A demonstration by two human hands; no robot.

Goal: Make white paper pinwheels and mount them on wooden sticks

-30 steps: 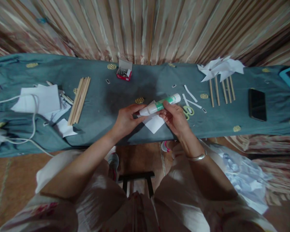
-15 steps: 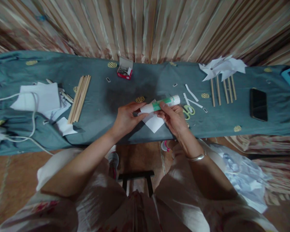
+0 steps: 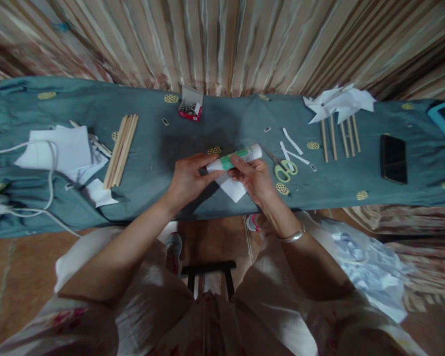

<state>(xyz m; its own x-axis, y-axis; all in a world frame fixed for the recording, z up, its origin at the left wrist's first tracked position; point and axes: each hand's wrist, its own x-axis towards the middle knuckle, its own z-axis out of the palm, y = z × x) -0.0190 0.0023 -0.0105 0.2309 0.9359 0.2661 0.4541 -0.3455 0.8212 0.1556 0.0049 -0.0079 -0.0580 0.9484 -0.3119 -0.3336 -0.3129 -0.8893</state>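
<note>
Left hand: the left hand (image 3: 188, 179) is curled in, thumb and fingertips pinching the near, lower end of the glue stick (image 3: 234, 157).
Right hand: the right hand (image 3: 252, 179) comes in from the other side, thumb and forefinger pinched on the tube at its green band, the other fingers tucked under.
Why held so: with one hand on the end and one on the middle, it looks like a grip for twisting or pulling the end against the body. That's my reading.
Where it is: the glue stick hangs just above the counter (image 3: 155, 163) at its front edge, lying almost level with its far end angled up and to the right.
Under it: a paper square (image 3: 233, 189) lies flat on the cloth right below the hands, one corner pointing toward the person, likely parked there to stay within reach.
Look of the glue stick: a white tube with a green band and a rounded far end. Whether the cap is on, I cannot tell.
Close by: scissors (image 3: 285, 169) with pale green handles lie just right of the right hand, and paper strips (image 3: 292, 143) lie beyond them.
Further off: a bundle of wooden sticks (image 3: 121, 150) sits well to the left, a small red box (image 3: 190, 107) at the back, and paper pinwheels (image 3: 339, 105) far right.
</note>
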